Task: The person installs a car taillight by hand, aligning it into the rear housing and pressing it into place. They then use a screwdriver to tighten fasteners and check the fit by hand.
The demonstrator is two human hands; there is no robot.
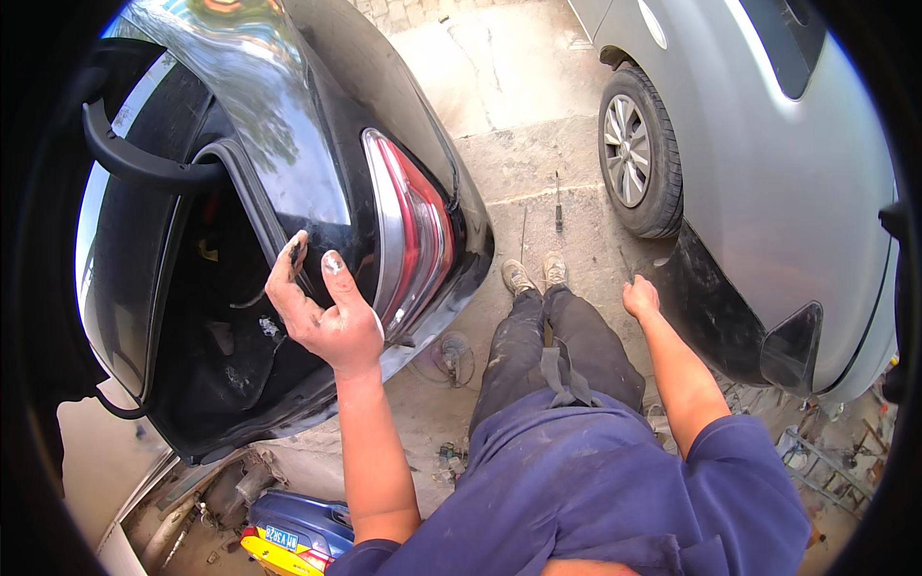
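Observation:
My left hand (328,324) is raised beside the rear corner of a black car (310,194), thumb and fingers apart, with nothing held. Its fingertips carry black and whitish smears. Close to it are the red and clear tail light (414,230) and the open trunk (209,338), whose dark interior shows a few light scraps or patches. My right hand (641,297) hangs low near a silver car (763,194), fingers closed around a slim dark tool (627,265). Most of that tool is hidden in the fist, so its kind is unclear.
A screwdriver (558,212) and a thin rod (524,234) lie on the concrete ahead of my shoes (534,273). The silver car's rear wheel (637,151) stands to the right. A corded object (452,353) sits by my legs. Behind are a blue-and-yellow car (299,529) and scattered clutter (828,461).

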